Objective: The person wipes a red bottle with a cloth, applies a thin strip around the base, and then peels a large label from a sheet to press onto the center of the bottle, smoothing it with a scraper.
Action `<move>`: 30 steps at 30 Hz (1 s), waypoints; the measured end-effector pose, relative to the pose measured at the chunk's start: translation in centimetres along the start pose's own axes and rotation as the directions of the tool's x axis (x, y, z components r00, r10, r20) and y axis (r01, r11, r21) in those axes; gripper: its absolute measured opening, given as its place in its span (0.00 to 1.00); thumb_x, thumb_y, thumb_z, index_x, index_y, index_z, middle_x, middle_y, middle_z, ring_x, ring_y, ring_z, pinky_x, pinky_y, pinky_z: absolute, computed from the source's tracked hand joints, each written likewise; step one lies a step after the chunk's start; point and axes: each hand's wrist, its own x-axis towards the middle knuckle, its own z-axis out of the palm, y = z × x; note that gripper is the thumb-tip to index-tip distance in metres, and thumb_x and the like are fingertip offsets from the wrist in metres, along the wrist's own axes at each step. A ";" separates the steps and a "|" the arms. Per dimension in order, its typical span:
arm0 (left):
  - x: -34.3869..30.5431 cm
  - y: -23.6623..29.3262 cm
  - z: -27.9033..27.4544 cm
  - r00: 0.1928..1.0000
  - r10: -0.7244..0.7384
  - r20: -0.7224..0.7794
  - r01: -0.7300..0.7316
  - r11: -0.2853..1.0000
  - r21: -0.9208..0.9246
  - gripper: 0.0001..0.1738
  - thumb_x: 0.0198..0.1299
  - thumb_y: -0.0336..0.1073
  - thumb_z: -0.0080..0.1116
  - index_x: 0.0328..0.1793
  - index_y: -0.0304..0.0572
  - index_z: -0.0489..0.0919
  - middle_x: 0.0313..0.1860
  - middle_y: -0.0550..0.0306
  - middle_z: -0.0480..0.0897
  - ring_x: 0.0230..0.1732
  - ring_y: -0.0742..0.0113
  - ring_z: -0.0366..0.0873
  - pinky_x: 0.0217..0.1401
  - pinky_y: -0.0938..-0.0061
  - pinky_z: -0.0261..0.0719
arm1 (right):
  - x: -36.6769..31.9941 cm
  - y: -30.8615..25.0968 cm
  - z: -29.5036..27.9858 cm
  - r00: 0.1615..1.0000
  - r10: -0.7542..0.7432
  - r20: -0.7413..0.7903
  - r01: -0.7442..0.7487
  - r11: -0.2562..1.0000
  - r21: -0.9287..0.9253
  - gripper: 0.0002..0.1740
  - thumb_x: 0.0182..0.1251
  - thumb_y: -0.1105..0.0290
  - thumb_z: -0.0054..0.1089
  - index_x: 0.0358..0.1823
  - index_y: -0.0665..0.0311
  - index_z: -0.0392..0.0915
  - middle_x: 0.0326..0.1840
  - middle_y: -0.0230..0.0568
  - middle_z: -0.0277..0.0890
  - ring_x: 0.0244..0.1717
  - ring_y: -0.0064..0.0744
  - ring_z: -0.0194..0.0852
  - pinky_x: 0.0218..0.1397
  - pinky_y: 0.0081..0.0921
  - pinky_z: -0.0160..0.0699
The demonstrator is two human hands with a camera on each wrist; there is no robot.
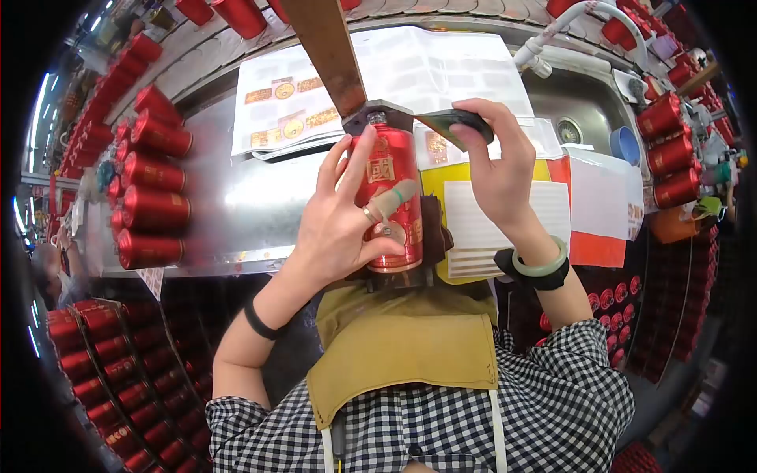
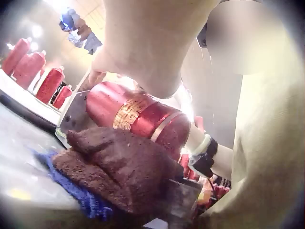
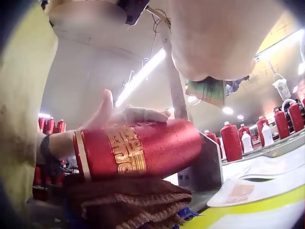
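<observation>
A red bottle with gold characters [image 1: 386,189] lies on a folded brown cloth [image 2: 119,167], its neck toward a dark metal bracket [image 1: 402,117]. My left hand [image 1: 335,213] rests over the bottle with spread fingers, one fingertip wrapped in a tan cover with a green band. The same hand [image 3: 136,114] shows behind the bottle in the right wrist view. To the right of the neck, my right hand [image 1: 501,162] pinches a dark, flat tool with a greenish blade [image 1: 456,124] between thumb and fingers.
Sheets with gold stickers [image 1: 296,106] lie beyond the bottle. Striped white paper [image 1: 505,229] on a yellow sheet is at right, near a sink [image 1: 579,102]. Red bottles [image 1: 158,209] stand at left. A wooden bar [image 1: 323,47] slants above the bracket.
</observation>
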 end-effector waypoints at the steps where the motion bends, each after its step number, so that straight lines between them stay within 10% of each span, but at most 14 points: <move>1: -0.1 0.1 -0.2 0.999 0.026 0.022 -0.027 1.000 0.013 0.38 0.51 0.69 0.67 0.66 0.62 0.86 0.86 0.35 0.55 0.82 0.24 0.54 0.76 0.43 0.69 | -0.3 0.0 -0.1 0.999 0.035 0.002 -0.035 0.999 0.028 0.12 0.71 0.79 0.66 0.54 0.66 0.81 0.43 0.39 0.84 0.40 0.26 0.81 0.47 0.24 0.79; 5: -1.0 -0.5 0.6 0.997 0.076 0.009 -0.075 0.993 -0.088 0.37 0.50 0.65 0.70 0.65 0.61 0.87 0.86 0.34 0.55 0.83 0.24 0.51 0.77 0.43 0.68 | -1.0 -0.6 -1.0 0.989 0.135 0.055 -0.140 0.985 0.100 0.16 0.64 0.82 0.68 0.53 0.64 0.83 0.47 0.41 0.85 0.47 0.39 0.84 0.50 0.31 0.82; 20: -4.8 -2.5 2.8 0.978 -0.037 -0.204 -0.030 0.949 -0.314 0.34 0.65 0.58 0.64 0.67 0.39 0.84 0.81 0.35 0.67 0.78 0.34 0.68 0.73 0.49 0.76 | -0.2 -2.0 0.3 0.987 0.127 0.101 -0.142 0.978 0.152 0.16 0.64 0.83 0.68 0.53 0.64 0.83 0.44 0.39 0.85 0.41 0.35 0.83 0.47 0.29 0.80; 23: -5.5 -2.7 3.3 0.962 -0.066 -0.265 -0.016 0.955 -0.297 0.38 0.69 0.59 0.61 0.67 0.27 0.81 0.78 0.31 0.70 0.75 0.36 0.73 0.71 0.53 0.79 | 0.1 -2.6 1.0 0.995 -0.043 0.091 0.033 0.994 0.108 0.15 0.59 0.80 0.70 0.48 0.63 0.84 0.44 0.38 0.85 0.39 0.36 0.81 0.48 0.31 0.79; 25: -6.0 -2.3 3.0 0.946 -0.223 -0.234 0.098 0.888 -0.449 0.43 0.74 0.65 0.50 0.70 0.26 0.78 0.79 0.33 0.69 0.76 0.41 0.73 0.71 0.54 0.79 | -0.2 -3.4 1.5 0.870 -0.414 0.267 0.451 0.887 -0.094 0.19 0.54 0.80 0.68 0.49 0.61 0.85 0.43 0.33 0.84 0.38 0.31 0.77 0.50 0.30 0.78; 30: -6.1 -2.3 4.4 0.784 -0.538 -0.309 0.167 0.663 -0.730 0.55 0.72 0.77 0.36 0.79 0.26 0.67 0.79 0.35 0.69 0.76 0.46 0.72 0.72 0.52 0.76 | -1.5 -8.0 3.6 0.695 -0.453 0.559 0.498 0.864 0.081 0.17 0.54 0.67 0.68 0.48 0.54 0.83 0.31 0.28 0.73 0.36 0.33 0.72 0.46 0.35 0.75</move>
